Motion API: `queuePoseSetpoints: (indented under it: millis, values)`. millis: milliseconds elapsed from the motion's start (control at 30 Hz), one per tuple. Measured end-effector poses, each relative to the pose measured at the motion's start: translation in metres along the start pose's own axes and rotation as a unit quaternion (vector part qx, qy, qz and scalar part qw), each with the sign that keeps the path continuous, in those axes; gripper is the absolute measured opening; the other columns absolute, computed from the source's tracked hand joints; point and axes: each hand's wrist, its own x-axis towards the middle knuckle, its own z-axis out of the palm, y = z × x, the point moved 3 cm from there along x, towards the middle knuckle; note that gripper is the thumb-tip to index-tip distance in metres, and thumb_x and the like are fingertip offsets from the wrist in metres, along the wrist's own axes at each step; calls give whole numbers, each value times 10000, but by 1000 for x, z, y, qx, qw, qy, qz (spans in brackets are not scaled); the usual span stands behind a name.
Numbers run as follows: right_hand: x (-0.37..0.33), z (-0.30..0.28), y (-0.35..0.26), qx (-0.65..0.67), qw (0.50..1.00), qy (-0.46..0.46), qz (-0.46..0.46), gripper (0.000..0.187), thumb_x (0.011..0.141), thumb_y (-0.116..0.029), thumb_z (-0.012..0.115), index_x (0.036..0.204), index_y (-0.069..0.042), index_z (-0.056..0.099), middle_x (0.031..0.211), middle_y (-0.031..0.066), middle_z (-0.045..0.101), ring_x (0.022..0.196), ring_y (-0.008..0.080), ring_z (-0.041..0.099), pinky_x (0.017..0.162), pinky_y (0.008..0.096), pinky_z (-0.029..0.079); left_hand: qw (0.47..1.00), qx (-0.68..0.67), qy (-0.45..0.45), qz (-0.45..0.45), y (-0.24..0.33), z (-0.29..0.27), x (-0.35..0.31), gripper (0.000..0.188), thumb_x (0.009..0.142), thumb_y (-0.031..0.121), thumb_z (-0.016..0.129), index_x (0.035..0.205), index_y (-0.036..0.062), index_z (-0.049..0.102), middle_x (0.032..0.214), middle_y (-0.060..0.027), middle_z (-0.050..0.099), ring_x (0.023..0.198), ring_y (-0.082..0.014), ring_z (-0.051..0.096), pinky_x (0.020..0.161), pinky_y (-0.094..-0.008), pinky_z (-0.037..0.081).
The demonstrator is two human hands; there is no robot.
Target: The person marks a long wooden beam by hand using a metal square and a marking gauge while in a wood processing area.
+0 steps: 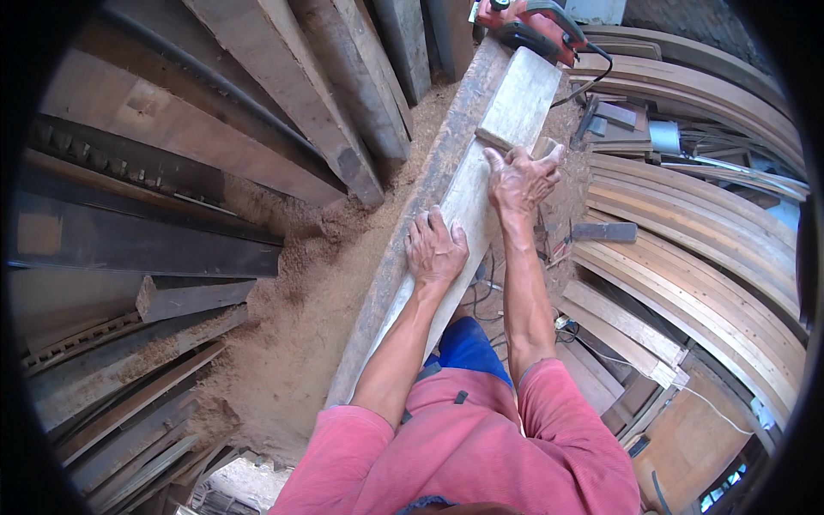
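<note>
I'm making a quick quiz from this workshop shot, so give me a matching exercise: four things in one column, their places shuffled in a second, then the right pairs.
Things:
1. left hand
2. right hand
3. red power tool
4. sawdust

Places:
A. far end of the pale plank
B. heaped on the floor left of the plank
C. flat on the plank, nearer the body
D. further up the plank, by a small wood block

Pairs: 1-C, 2-D, 3-A, 4-B

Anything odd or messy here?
Sawdust lies heaped on the floor left of the plank that both hands press on. A red power tool sits at the plank's far end, its cord trailing off the side.
</note>
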Motion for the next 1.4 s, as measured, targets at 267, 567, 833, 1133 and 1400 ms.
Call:
queuePoseSetpoints:
  millis: [267,567,833,1133,1400]
  values:
    - [33,0,8,-39,998,-51,-1,519,813,-574,707,1080,-129,714,1468,253,375,1206,414,459,961,529,401,1000,-23,-15,-5,6,-4,2,521,866,308,597,1253,-34,527,1148,-251,560,1065,-420,547,918,-512,453]
    - [19,4,-1,-39,999,-21,6,441,788,-516,751,1021,-142,737,1438,257,393,1173,415,444,963,514,370,1000,-22,-1,21,10,-7,7,534,846,288,612,1252,-44,514,1113,-249,572,1022,-426,562,884,-528,469]
    - [3,2,-1,-12,1000,-14,16,434,798,-523,739,1016,-147,737,1426,241,401,1155,405,435,967,514,358,1000,-11,-12,-4,1,10,2,576,861,334,589,1296,-34,503,1136,-253,560,1087,-405,542,926,-516,438]
    - [67,4,-7,-48,999,8,-1,389,843,-515,703,1031,-175,731,1334,190,484,1098,404,497,926,508,378,1000,-10,-23,18,5,2,-2,569,856,305,593,1282,-57,488,1159,-257,551,1071,-411,536,931,-514,438]
    - [46,9,-4,-14,1000,-13,8,456,809,-540,729,1058,-158,741,1379,174,474,1156,445,461,970,550,369,1000,-4,-28,8,4,-1,5,551,853,283,602,1266,-61,483,1133,-262,553,1051,-427,535,920,-513,444]
